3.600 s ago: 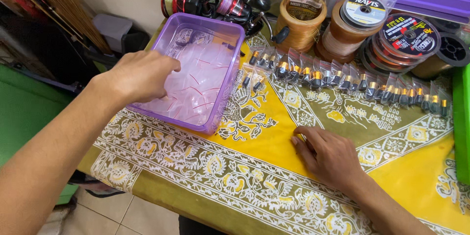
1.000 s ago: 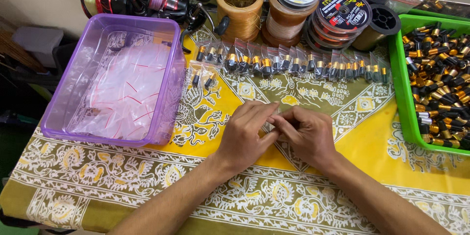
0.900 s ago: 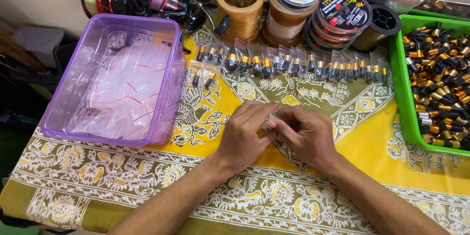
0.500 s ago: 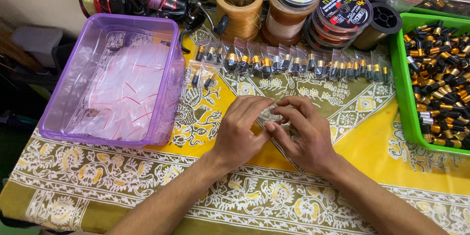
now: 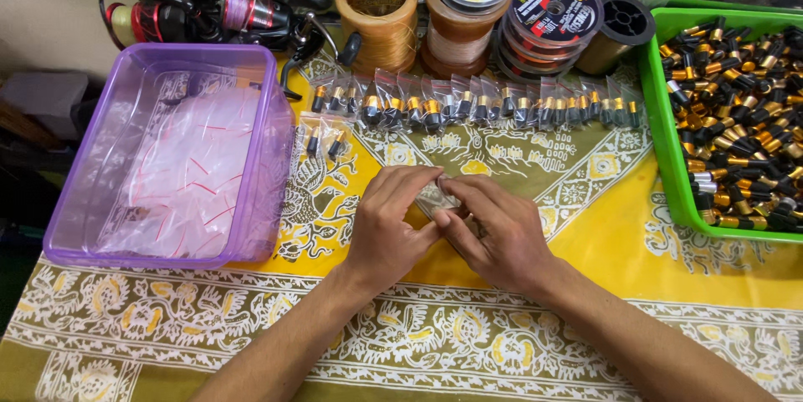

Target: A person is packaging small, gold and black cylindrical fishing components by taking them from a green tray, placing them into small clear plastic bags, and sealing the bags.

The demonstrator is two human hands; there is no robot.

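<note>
The left hand (image 5: pixel 386 230) and the right hand (image 5: pixel 493 235) meet in the middle of the yellow patterned cloth (image 5: pixel 602 285), fingers curled in, pinching one small clear plastic bag (image 5: pixel 437 194) between them. Wrists rest low on the cloth, palms down. To do it well, I think both thumbs should press flat along the bag's top edge. The purple plastic tub (image 5: pixel 251 226) of empty bags sits left, the green tray (image 5: pixel 669 168) of black-and-gold pieces right.

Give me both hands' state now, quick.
Left hand: closed on a small clear bag.
Right hand: fingers pinching the same bag.
</note>
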